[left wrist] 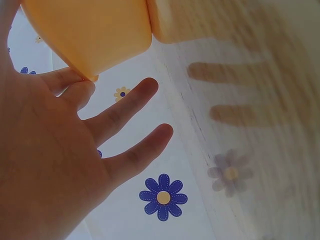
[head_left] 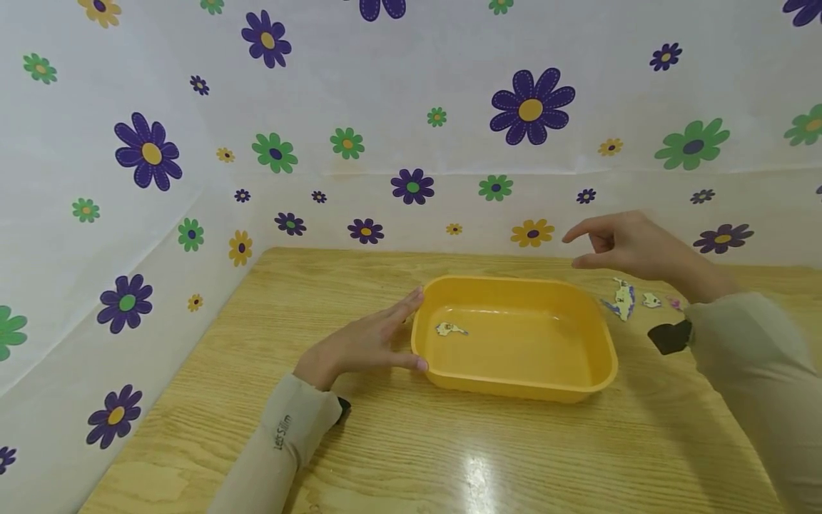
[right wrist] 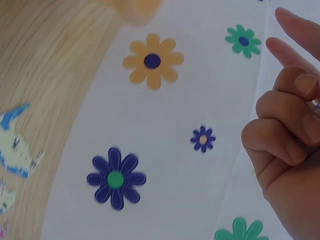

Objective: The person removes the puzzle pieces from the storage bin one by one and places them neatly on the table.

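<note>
A yellow plastic basin (head_left: pixel 514 385) stands on the wooden table. My left hand (head_left: pixel 366 346) is spread along its left end, with fingertips and thumb at the rim; in the left wrist view two straight fingers (left wrist: pixel 142 150) reach past the basin's side. Inside the basin lies a small cream cut-out (head_left: pixel 451 329) with a dark tip. My right hand (head_left: pixel 632 246) is raised over the table behind the basin's right end, thumb and index finger apart, the other fingers curled, nothing between them. Below it lies a larger cream and blue cut-out (head_left: pixel 621 300).
Right of the larger cut-out lie a small cream piece (head_left: pixel 651 300) and a pink piece (head_left: pixel 674 303), close to the right sleeve (head_left: pixel 748 350). A white cloth with printed flowers (head_left: pixel 372 143) hangs behind and left of the table (head_left: pixel 257 357).
</note>
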`<state>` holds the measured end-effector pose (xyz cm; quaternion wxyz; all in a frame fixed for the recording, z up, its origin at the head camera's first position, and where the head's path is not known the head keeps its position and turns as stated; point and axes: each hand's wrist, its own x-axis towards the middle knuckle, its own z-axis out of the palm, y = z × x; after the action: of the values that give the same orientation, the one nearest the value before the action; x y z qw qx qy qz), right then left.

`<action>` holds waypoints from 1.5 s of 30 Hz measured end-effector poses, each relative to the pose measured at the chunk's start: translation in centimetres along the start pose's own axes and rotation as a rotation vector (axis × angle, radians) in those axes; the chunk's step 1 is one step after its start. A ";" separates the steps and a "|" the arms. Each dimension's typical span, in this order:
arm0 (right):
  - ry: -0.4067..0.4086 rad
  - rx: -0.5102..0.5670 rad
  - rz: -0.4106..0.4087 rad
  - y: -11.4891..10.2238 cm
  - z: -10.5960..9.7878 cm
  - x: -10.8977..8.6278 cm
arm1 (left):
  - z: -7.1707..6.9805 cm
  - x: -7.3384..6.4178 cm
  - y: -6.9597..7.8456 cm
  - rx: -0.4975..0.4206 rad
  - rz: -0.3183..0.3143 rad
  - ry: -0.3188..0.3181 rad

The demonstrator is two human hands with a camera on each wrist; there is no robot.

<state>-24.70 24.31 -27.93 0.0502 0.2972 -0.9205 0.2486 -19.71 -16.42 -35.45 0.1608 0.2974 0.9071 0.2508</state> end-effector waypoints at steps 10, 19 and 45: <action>-0.099 0.121 -0.049 -2.7 1.8 2.4 | 0.1 0.1 0.1 0.012 -0.010 0.000; -0.214 0.152 -0.047 -4.5 3.8 4.0 | 0.2 -0.1 0.1 0.014 -0.013 0.003; -0.461 -0.058 -0.231 -5.6 11.5 7.4 | 0.1 0.2 0.0 0.006 -0.011 -0.005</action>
<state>-26.92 10.88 -33.81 -0.1243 0.4475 -0.8744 0.1404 -19.77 -16.27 -35.52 0.1636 0.2933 0.9091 0.2465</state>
